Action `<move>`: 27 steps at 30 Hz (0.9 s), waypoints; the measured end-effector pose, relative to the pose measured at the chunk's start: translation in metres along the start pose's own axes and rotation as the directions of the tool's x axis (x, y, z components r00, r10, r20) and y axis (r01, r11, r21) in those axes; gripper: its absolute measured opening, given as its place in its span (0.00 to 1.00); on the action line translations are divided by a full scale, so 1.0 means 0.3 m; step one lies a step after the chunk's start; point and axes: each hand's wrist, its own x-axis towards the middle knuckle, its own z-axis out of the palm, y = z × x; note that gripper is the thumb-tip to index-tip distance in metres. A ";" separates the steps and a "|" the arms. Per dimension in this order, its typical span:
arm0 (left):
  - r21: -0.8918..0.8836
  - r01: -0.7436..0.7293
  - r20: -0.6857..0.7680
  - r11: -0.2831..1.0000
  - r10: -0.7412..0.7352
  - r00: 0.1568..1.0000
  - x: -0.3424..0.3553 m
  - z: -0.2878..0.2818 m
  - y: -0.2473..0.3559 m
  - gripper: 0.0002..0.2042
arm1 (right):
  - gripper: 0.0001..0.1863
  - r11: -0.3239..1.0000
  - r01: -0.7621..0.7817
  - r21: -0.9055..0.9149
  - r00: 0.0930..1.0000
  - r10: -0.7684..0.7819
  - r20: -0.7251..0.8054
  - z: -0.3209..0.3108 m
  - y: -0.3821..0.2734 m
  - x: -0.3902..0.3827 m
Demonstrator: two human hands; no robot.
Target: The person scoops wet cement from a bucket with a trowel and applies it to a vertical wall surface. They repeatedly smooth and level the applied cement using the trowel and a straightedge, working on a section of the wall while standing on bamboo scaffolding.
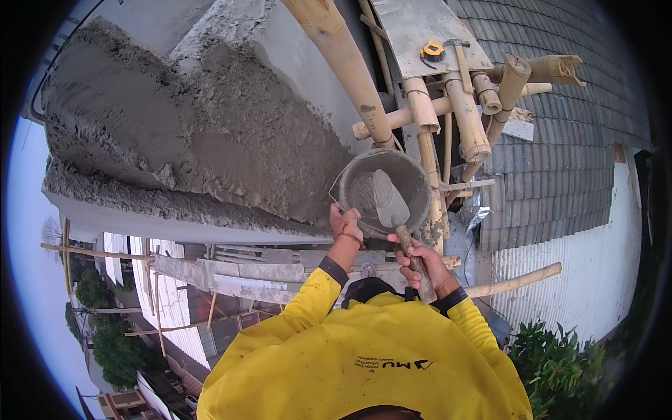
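A round grey bucket (422, 183), smeared with mortar, stands in front of me at the centre. My left hand (346, 222) is closed at its near left edge, where the thin wire handle comes down; the fingers partly hide what they grip. In my right hand (428, 267) is the wooden handle of a trowel (390, 201), with the fingers wrapped round it. The trowel's pale, mortar-coated blade points away from me, inside the bucket. Some wet mortar (360, 194) shows in the bucket beside the blade.
Left of the bucket, rough wet mortar (231, 133) covers a wide ledge. Bamboo scaffold poles (343, 63) rise beyond and to the right. A board (427, 24) holds a tape measure (432, 51) and a hammer (462, 64). Roof tiles (553, 175) lie right; planks (231, 271) lie below left.
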 end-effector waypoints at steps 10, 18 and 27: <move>0.506 0.153 -0.126 0.849 -0.103 0.987 -0.098 -0.278 -0.163 0.16 | 0.45 0.510 0.810 -0.290 0.532 -0.846 0.000 0.397 -0.075 -0.046; 0.084 0.242 -0.017 0.967 -0.241 0.970 -0.249 -0.476 -0.176 0.14 | 0.48 -0.311 0.690 -0.654 -0.283 -0.947 0.152 0.555 -0.192 0.291; 0.044 0.186 -0.082 0.982 -0.182 0.980 -0.287 -0.534 -0.258 0.16 | 0.40 -0.330 -0.003 -0.944 0.838 -0.515 0.177 0.063 0.103 0.102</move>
